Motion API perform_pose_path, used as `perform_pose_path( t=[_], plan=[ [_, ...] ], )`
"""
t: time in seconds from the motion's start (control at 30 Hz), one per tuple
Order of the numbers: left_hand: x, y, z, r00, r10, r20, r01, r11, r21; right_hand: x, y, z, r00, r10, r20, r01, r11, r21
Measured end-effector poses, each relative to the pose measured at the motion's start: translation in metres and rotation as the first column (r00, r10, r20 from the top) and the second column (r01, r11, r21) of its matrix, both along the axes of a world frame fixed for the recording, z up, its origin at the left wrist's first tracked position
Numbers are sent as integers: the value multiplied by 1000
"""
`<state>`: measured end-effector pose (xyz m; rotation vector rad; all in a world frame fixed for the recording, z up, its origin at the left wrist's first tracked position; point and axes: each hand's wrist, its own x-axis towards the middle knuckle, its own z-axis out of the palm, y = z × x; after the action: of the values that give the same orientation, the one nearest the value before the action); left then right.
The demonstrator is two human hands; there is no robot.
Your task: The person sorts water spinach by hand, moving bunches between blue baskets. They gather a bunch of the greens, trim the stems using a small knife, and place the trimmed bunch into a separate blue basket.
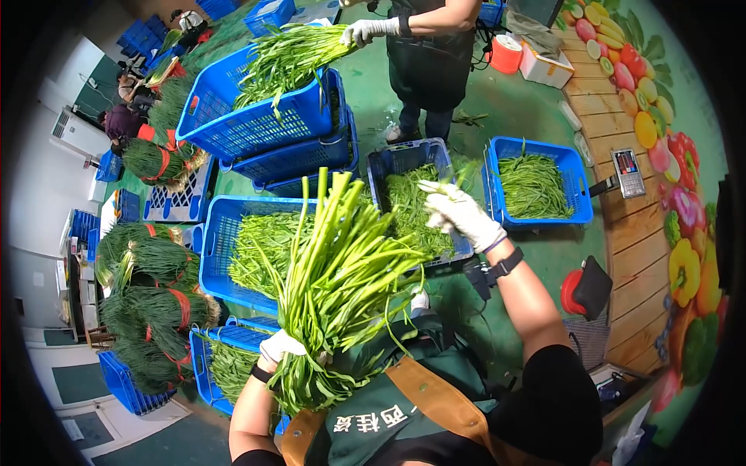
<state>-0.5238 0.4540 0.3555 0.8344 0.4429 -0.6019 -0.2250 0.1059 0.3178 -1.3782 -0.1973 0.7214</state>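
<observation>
My left hand (282, 348), in a white glove, grips a large bunch of water spinach (344, 262) near its leafy end. The thick cut stems fan upward, away from my apron (373, 413). My right hand (460, 212), also gloved, is raised to the right of the bunch, above a grey-blue crate (408, 148) of loose greens (417, 192). Blurred green bits show at its fingertips; whether the fingers hold them is unclear. Left of the bunch, a blue crate (218, 250) contains more cut greens (262, 250), partly hidden by the stems.
Across from me, a person's gloved hand (370, 32) holds greens over stacked blue crates (262, 122). Another blue crate (536, 221) of greens stands right, near a scale display (629, 173). Tied bundles of green onions (151, 309) are piled left. A red stool (574, 291) is right.
</observation>
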Motion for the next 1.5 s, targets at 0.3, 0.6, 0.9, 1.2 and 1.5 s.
perform_pose_path(
  t=[0.3,0.6,0.9,1.2,1.5],
  plan=[
    [-12,7,-6,994,-109,31,100,972,214,25,13,14,951,-128,280,201,946,-253],
    [-17,13,-6,989,-131,70,105,951,289,12,19,-14,692,365,623,80,819,-568],
    [-8,5,-7,991,-137,4,133,972,194,-17,36,-5,622,284,729,-58,946,-319],
    [17,5,16,922,-384,43,331,842,426,22,-35,13,572,395,719,362,665,-654],
    [88,-36,66,227,-915,-333,-77,-357,931,-10,92,166,635,237,735,-195,970,-145]
  ],
)
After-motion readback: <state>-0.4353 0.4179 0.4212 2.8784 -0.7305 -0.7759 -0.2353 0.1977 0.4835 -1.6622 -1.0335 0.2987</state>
